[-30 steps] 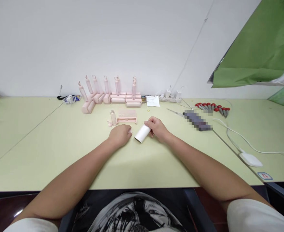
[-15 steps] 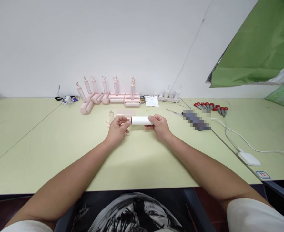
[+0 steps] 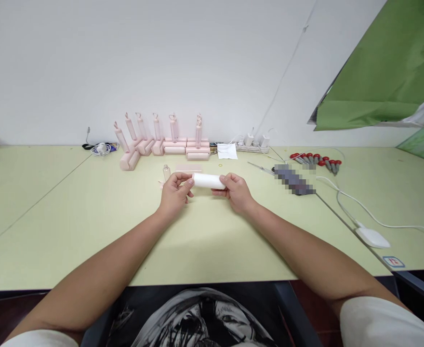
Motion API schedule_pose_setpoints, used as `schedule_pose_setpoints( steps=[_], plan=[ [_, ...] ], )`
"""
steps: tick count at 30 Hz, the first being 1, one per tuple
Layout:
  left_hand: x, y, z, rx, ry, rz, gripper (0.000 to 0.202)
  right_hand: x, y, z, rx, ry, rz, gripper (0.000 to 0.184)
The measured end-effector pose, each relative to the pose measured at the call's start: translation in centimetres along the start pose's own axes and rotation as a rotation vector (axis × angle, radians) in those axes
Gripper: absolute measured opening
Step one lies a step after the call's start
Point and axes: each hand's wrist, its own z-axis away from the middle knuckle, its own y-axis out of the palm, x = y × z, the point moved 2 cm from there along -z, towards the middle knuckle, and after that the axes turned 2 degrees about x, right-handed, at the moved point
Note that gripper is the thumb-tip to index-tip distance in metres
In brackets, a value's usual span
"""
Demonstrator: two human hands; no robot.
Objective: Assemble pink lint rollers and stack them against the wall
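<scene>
A white lint roll is held level above the table, spanning the gap between my two hands. My right hand grips its right end, thumb on top and fingers below. At the other end, my left hand pinches a pink roller end, mostly covered by the fingers, against the roll's mouth. Just behind my left hand stands a clear lint roller handle, with a pink piece beside it partly hidden by the fingers. A flat pink cover lies beyond the roll.
Several pink lint rollers with upright handles line the wall. A white paper and a power strip lie to their right. Red-ended grey tools, a pixelated dark object, and a white corded pad occupy the right side.
The white roll has slid left over the pink roller end, closing the gap at my left fingers. It is now slightly tilted, and my right hand has moved a little left with it.
</scene>
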Motion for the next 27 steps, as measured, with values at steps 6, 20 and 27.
schedule_pose_setpoints(
  steps=[6,20,27],
  plan=[
    [-0.2,0.1,0.3,0.037,0.020,-0.076,0.052,0.1,-0.1,-0.2,-0.018,-0.003,-0.058,0.048],
    [-0.2,0.8,1.4,0.189,0.273,-0.365,0.059,0.6,0.4,0.4,-0.066,-0.005,-0.132,0.032],
    [0.5,0.5,0.9,0.124,0.173,-0.249,0.057,0.4,0.5,0.2,0.004,0.136,-0.146,0.013]
  ],
)
